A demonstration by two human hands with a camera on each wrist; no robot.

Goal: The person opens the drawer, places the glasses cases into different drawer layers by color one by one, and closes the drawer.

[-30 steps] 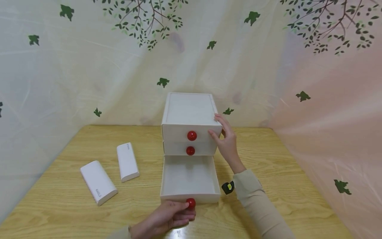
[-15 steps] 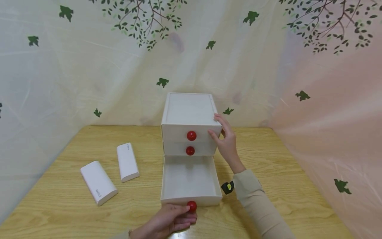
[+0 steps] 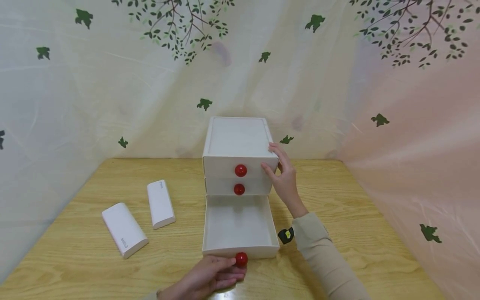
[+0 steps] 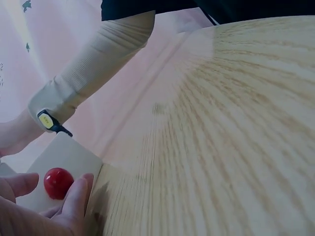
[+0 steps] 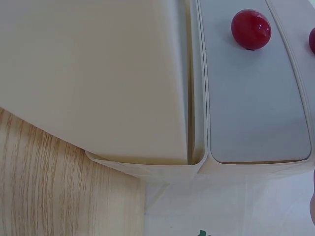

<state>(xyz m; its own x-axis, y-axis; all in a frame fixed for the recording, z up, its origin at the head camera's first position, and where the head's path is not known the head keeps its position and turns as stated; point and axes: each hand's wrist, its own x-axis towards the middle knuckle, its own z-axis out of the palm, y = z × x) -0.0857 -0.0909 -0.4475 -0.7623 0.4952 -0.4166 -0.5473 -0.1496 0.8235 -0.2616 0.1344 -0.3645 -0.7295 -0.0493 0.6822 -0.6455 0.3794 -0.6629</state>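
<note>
A white three-drawer cabinet with round red knobs stands on the table. Its bottom drawer is pulled out, its inside bare. My left hand is at the bottom knob, thumb on its left and fingers curled beneath and behind it. Seen from the left wrist, a narrow gap shows between the thumb and the knob. My right hand holds the cabinet's upper right front corner, thumb on the front face and fingers over the top edge. The two upper drawers are pushed in.
Two white power-bank-like blocks with small lettering lie on the wooden table left of the cabinet. A small black-and-yellow device sits at the right cuff. A leaf-printed curtain hangs behind the table.
The bottom drawer has come slightly further out toward me with my left hand at its knob, then stayed still over the last half second. My right hand has kept its place.
</note>
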